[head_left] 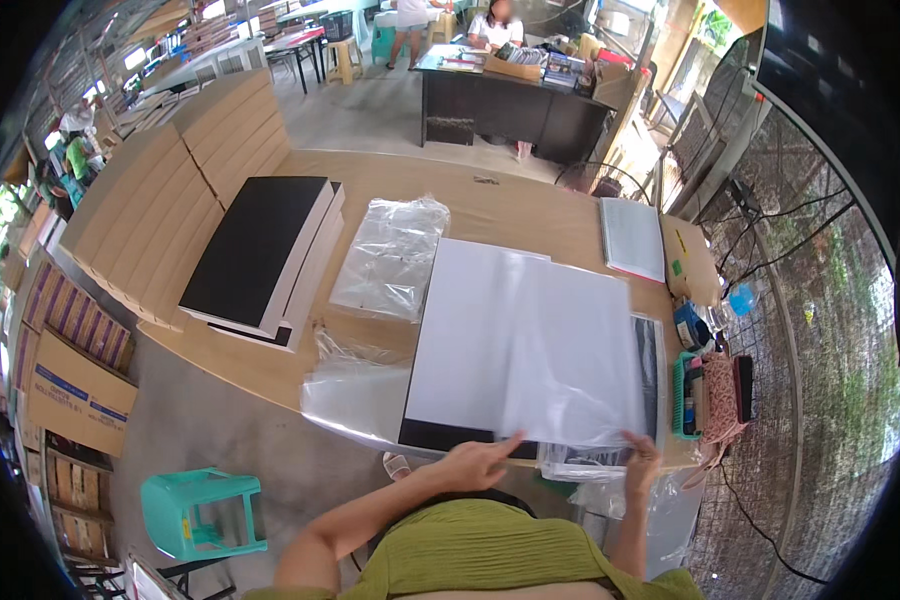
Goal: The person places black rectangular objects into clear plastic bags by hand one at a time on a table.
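Your right hand (644, 464): 1, pinching 1 white sheet (575, 350) | your left hand (472, 465): 1, at its near edge, grip unclear | teal stool (195, 490), lower left: 1

Main lettering I can spot is on the brown cardboard box (80, 393) at the left of the frame: dark block capitals, plus blue strips along it. The teal plastic stool (170, 510), lower left, has a tiny yellow sticker (186, 528), too small to read tbh.
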A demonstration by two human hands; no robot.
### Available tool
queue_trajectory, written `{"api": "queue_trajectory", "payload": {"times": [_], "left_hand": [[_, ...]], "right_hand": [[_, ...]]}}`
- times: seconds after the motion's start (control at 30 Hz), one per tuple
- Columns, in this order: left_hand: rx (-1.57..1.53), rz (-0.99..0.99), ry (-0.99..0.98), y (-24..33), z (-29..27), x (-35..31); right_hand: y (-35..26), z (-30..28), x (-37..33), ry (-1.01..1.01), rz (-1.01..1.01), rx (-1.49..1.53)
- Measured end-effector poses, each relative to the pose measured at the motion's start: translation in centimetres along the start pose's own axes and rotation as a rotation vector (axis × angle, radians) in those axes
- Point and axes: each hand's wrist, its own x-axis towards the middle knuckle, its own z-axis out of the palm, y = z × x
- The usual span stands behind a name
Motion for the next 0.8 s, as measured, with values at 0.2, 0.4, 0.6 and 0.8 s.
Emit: {"api": "queue_trajectory", "payload": {"times": [0.2,0.4,0.6,0.8], "left_hand": [[-0.049,0.164,-0.313,2.5,5.2,7.3],[-0.059,0.197,-0.554,0.7,7.3,8.6],[-0.534,0.060,-0.573,1.5,0.7,5.3],[-0.994,-0.324,0.243,-2.5,-9.3,-7.1]], "right_hand": [[4.2,-9.8,1.9,0.067,0.261,-0.141],[9.0,-10.4,0.3,-0.018,0.493,-0.120],[7.1,-7.7,2.0,0.034,0.222,-0.607],[-1.5,1.4,4.1,0.065,-0.034,-0.366]]}}
